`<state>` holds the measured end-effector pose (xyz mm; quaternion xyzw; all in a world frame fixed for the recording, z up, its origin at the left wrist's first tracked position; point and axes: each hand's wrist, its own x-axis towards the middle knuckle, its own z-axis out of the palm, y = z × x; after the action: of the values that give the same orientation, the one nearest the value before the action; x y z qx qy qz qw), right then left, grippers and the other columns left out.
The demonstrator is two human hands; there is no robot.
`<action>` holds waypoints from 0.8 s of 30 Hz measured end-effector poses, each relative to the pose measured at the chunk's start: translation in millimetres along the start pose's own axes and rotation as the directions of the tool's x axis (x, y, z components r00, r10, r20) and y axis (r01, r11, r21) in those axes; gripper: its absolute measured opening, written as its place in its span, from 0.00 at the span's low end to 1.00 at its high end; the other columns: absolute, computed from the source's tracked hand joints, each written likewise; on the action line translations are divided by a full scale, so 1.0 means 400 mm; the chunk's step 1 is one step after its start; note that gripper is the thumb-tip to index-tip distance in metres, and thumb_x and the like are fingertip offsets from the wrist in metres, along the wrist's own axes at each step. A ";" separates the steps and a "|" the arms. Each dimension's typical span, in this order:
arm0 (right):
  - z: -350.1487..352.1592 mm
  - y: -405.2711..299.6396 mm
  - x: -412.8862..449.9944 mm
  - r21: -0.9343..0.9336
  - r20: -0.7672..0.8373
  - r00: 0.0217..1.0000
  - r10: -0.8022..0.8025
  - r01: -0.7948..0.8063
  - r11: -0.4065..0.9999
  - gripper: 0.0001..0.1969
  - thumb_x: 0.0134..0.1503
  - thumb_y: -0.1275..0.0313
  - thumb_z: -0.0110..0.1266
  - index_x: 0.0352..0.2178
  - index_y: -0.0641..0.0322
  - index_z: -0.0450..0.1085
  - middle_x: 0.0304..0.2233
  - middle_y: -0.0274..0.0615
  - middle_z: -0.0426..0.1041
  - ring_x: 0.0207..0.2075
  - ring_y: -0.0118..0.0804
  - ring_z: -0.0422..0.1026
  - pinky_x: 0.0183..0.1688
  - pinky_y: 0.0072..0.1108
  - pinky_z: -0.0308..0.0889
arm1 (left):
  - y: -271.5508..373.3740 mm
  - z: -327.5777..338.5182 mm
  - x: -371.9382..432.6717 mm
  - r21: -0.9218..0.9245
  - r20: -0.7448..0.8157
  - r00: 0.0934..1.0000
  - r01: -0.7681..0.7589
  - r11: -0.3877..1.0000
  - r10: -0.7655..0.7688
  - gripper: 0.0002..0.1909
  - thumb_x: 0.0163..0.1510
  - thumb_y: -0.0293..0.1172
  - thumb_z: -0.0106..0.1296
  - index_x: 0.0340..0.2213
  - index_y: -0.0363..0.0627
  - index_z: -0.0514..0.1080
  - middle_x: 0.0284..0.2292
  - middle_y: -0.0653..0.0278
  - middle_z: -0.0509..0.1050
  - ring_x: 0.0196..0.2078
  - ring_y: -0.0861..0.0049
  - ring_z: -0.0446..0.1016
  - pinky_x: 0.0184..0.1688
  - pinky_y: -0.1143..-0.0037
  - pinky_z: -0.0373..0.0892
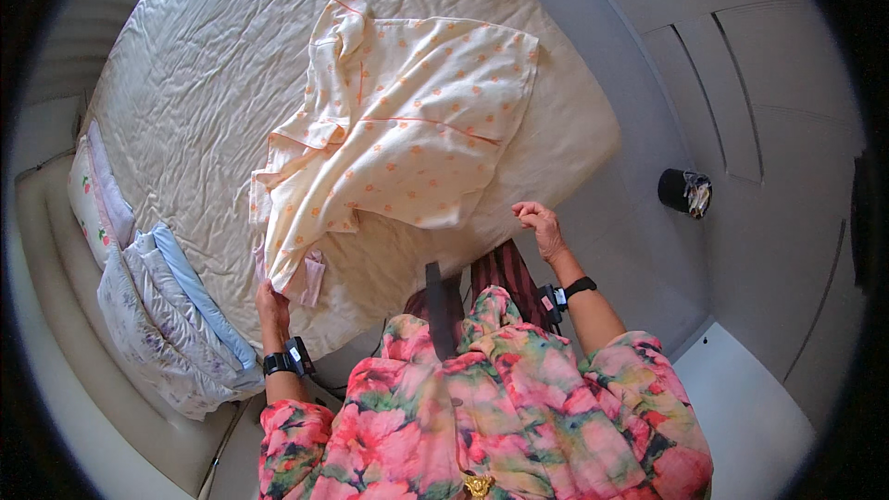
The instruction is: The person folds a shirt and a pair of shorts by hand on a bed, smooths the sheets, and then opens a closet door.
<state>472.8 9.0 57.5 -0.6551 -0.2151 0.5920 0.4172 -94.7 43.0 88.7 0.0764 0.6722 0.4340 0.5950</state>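
Observation:
A cream pajama shirt (417,125) with an orange flower print and orange piping is spread, partly rumpled, on the bed (208,111). Its collar side points left, and its hem fans out to the right. My left hand (274,307) pinches a corner of the garment, probably the end of a sleeve, and pulls it into a taut fold near the bed's front edge. Part of a small pale pink cloth (314,279) shows beside that fold. My right hand (542,228) hangs near the bed's right front edge, fingers loosely curled, with nothing in it and apart from the shirt.
Folded quilts (167,319) and a strawberry-print pillow (90,201) lie along the padded headboard (55,271) at left. A black waste bin (684,192) stands on the floor by the grey cabinet (778,125). A pale panel (743,382) is at lower right.

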 end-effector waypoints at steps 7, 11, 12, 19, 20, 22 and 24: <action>0.093 0.112 0.020 -0.642 0.085 0.994 0.068 0.002 0.767 0.13 0.44 0.67 0.49 0.32 0.62 0.67 0.30 0.49 0.70 0.34 0.43 0.69 0.39 0.27 0.63 | -0.041 -0.048 0.037 0.968 -0.111 0.864 -0.018 0.250 0.491 0.07 0.45 0.30 0.44 0.24 0.38 0.66 0.19 0.62 0.69 0.18 0.77 0.68 0.23 0.77 0.65; 0.206 0.173 0.012 -0.702 0.136 0.969 -0.208 0.242 0.670 0.14 0.43 0.66 0.49 0.34 0.59 0.67 0.30 0.50 0.69 0.36 0.47 0.67 0.41 0.31 0.61 | -0.109 0.115 0.021 0.757 0.181 0.958 -0.279 0.591 0.221 0.06 0.46 0.26 0.45 0.25 0.35 0.67 0.19 0.62 0.69 0.18 0.80 0.67 0.22 0.80 0.65; 0.219 0.185 0.009 -0.709 0.155 0.981 -0.119 0.194 0.678 0.14 0.43 0.66 0.49 0.34 0.59 0.67 0.30 0.50 0.69 0.36 0.47 0.67 0.41 0.31 0.61 | -0.139 0.172 0.006 0.756 0.227 0.967 -0.251 0.605 0.116 0.05 0.47 0.25 0.45 0.25 0.35 0.67 0.20 0.63 0.69 0.20 0.80 0.68 0.22 0.80 0.65; 0.211 0.222 -0.020 -0.652 0.228 0.973 -0.026 0.173 0.738 0.09 0.44 0.70 0.48 0.29 0.59 0.68 0.27 0.45 0.69 0.32 0.45 0.68 0.36 0.28 0.63 | -0.385 0.515 -0.102 0.778 0.563 0.812 -0.459 0.429 -0.153 0.09 0.50 0.26 0.45 0.34 0.38 0.69 0.30 0.63 0.72 0.28 0.80 0.70 0.30 0.80 0.67; 0.203 0.223 -0.024 -0.632 0.217 0.975 -0.042 0.173 0.755 0.08 0.45 0.71 0.47 0.29 0.59 0.68 0.27 0.45 0.69 0.32 0.45 0.68 0.36 0.27 0.63 | -0.416 0.546 -0.113 0.755 0.598 0.794 -0.512 0.409 -0.112 0.10 0.48 0.25 0.48 0.35 0.40 0.69 0.31 0.61 0.72 0.26 0.79 0.70 0.29 0.80 0.67; 0.190 0.224 -0.028 -0.618 0.202 0.978 -0.049 0.166 0.768 0.08 0.45 0.71 0.47 0.28 0.60 0.68 0.27 0.45 0.69 0.32 0.45 0.68 0.36 0.27 0.63 | -0.472 0.597 -0.121 0.793 0.542 0.835 -0.472 0.384 -0.093 0.11 0.45 0.27 0.50 0.34 0.40 0.69 0.30 0.60 0.71 0.27 0.76 0.69 0.30 0.78 0.67; 0.179 0.225 -0.022 -0.618 0.145 0.986 -0.079 0.152 0.771 0.08 0.45 0.71 0.47 0.28 0.60 0.68 0.27 0.46 0.69 0.32 0.45 0.68 0.36 0.27 0.64 | -0.512 0.627 -0.105 0.772 0.539 0.842 -0.481 0.414 -0.027 0.12 0.43 0.28 0.53 0.33 0.41 0.70 0.29 0.58 0.70 0.27 0.74 0.69 0.31 0.76 0.67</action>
<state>383.5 -27.3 -5.6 -0.7082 -0.4621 0.4954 0.1986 218.9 15.2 2.7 0.5727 0.6123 0.0636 0.5413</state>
